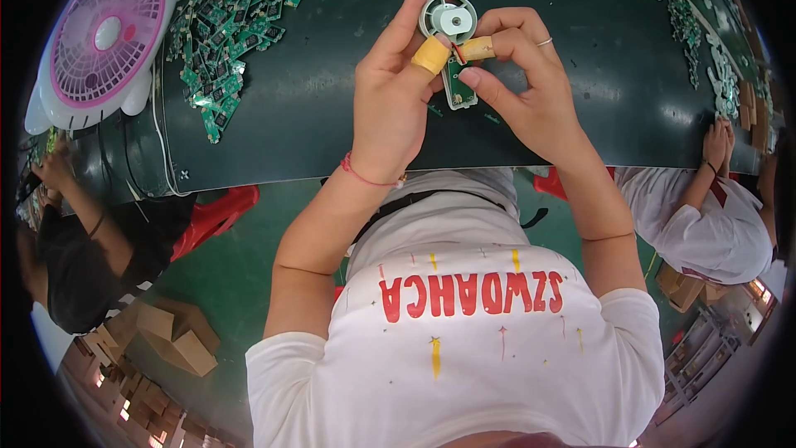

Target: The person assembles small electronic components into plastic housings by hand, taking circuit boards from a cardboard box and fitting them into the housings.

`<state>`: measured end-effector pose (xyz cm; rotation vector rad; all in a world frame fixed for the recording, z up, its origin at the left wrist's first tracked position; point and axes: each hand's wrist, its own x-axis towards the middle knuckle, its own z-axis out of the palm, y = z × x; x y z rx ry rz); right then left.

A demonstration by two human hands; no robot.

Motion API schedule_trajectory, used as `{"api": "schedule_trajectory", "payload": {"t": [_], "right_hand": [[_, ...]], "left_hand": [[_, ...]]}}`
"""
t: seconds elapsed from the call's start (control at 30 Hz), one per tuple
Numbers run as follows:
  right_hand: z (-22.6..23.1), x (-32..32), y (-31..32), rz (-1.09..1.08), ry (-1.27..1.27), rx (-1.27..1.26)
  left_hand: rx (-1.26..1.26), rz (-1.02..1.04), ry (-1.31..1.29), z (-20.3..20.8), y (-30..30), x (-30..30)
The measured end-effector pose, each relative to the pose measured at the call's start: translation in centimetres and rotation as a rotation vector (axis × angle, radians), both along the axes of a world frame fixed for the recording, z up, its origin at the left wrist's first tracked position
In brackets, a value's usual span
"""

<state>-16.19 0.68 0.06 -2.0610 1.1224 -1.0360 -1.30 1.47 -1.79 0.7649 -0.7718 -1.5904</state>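
Note:
A small white device with a round, open-spoked head (429, 19) and a motor in its middle is held up over the dark table. Its narrow handle part holds a green circuit board (461, 93) and points toward me. My left hand (388, 99) grips the device from the left, its thumb, wrapped in yellow tape, pressed just below the head. On the other side, my right hand (535, 91) has its taped index finger and thumb near a short red wire (458, 54) at the joint of head and handle. Whether those fingertips pinch the wire is hard to see.
A heap of green circuit boards (236, 33) covers the table's left part, beside a white-and-pink electric fan (104, 33). White parts (725, 87) lie at far right. Co-workers sit on both sides, one in black (91, 257), one in white (705, 224). Cardboard boxes (178, 336) stand on the floor.

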Motion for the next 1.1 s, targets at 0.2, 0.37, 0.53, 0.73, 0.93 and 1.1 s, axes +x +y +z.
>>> {"api": "schedule_trajectory", "payload": {"t": [0.2,0.37,0.53,0.73,0.93,1.1], "right_hand": [[-0.7,0.3,-0.3,-0.005,0.004,-0.044],[-1.2,0.6,0.4,-0.128,-0.265,0.41],[-1.0,0.9,-0.1,0.076,-0.14,0.532],[-1.0,0.7,-6.3,0.163,-0.275,0.873],[-1.7,-5.3,-25.1,-0.196,0.369,0.187],[-4.8,-11.9,-37.2,-0.537,0.588,0.24]], "left_hand": [[0.081,-0.001,0.117,1.1,-0.2,-0.1],[-0.115,0.113,-0.052,0.5,0.1,-1.1],[-0.165,0.187,-0.147,0.2,0.1,-1.8],[-0.369,0.271,-0.673,-1.4,-3.8,2.7],[-0.548,0.386,-1.733,0.1,-8.4,17.5],[-0.666,0.175,-1.893,-1.2,-12.6,22.4]]}}
